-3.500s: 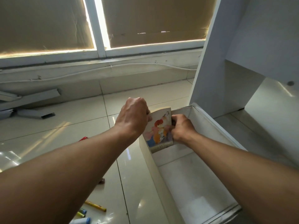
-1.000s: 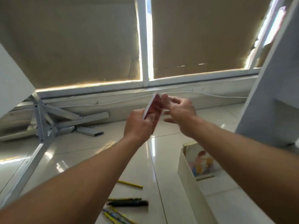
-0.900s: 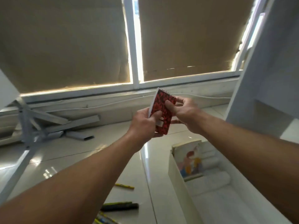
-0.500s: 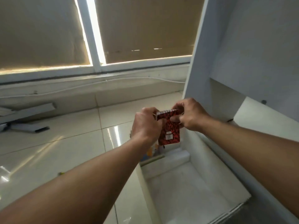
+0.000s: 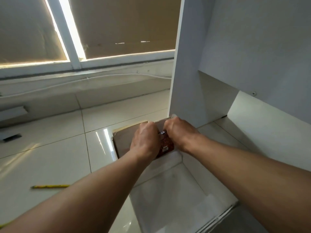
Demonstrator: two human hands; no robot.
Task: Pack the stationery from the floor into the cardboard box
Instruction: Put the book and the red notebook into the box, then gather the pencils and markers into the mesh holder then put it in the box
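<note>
Both my hands hold a small red patterned spiral notebook [image 5: 166,145] upright at the far end inside the white cardboard box [image 5: 176,195]. My left hand [image 5: 145,140] grips its left side and my right hand [image 5: 179,133] pinches its top right corner. The notebook's lower edge is down in the box, by the far wall. The picture book placed earlier is hidden behind my hands. A yellow pencil [image 5: 50,186] lies on the tile floor to the left of the box.
A white cabinet panel [image 5: 185,64] rises right behind the box, with a white shelf [image 5: 269,132] to the right. Glossy tiles spread out to the left. Metal bars [image 5: 11,113] lie by the wall under the window.
My hands carried the red notebook from chest height down into the box's far end. My view swung right and down toward the box.
</note>
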